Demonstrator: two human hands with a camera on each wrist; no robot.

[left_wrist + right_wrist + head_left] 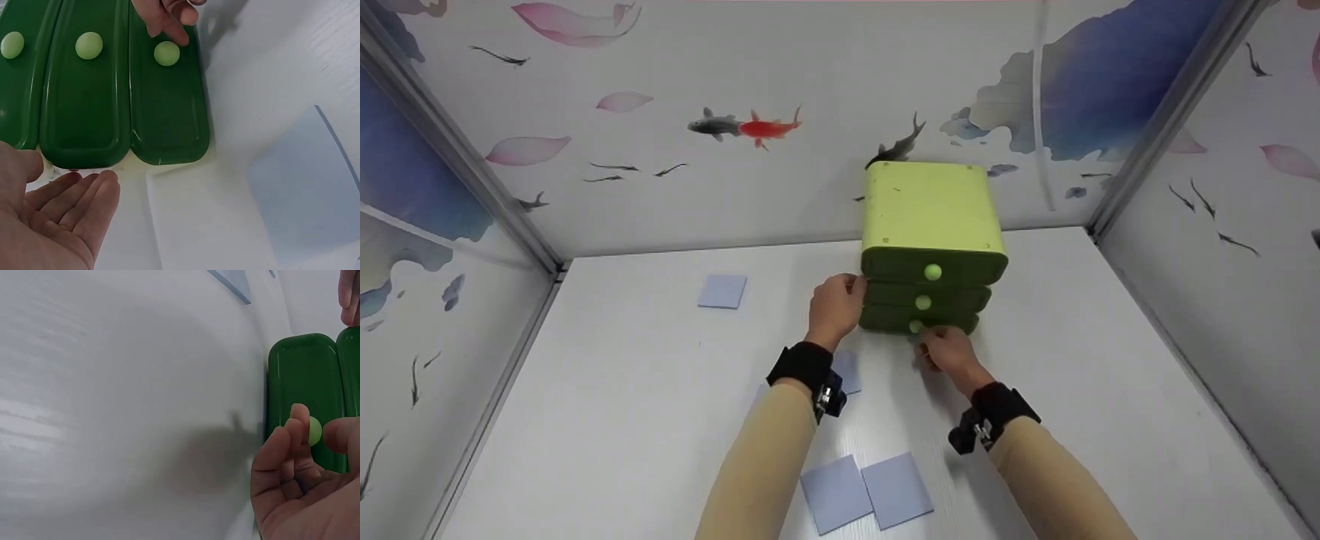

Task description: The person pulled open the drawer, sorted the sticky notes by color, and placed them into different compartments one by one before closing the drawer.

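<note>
The rounded, lime-topped cabinet stands just ahead of the right hand, whose fingers curl beside the smooth, round bottom knob; whether they pinch it, I cannot tell. The left hand is open, fingers extended beside the glossy dark-green drawer fronts. Thin, flat blue squares lie nearer the body than both hands' fingers.

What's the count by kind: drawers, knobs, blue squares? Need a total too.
Green drawers: 3
Light green knobs: 3
Blue squares: 5, two of them partly hidden
Total: 11
</note>
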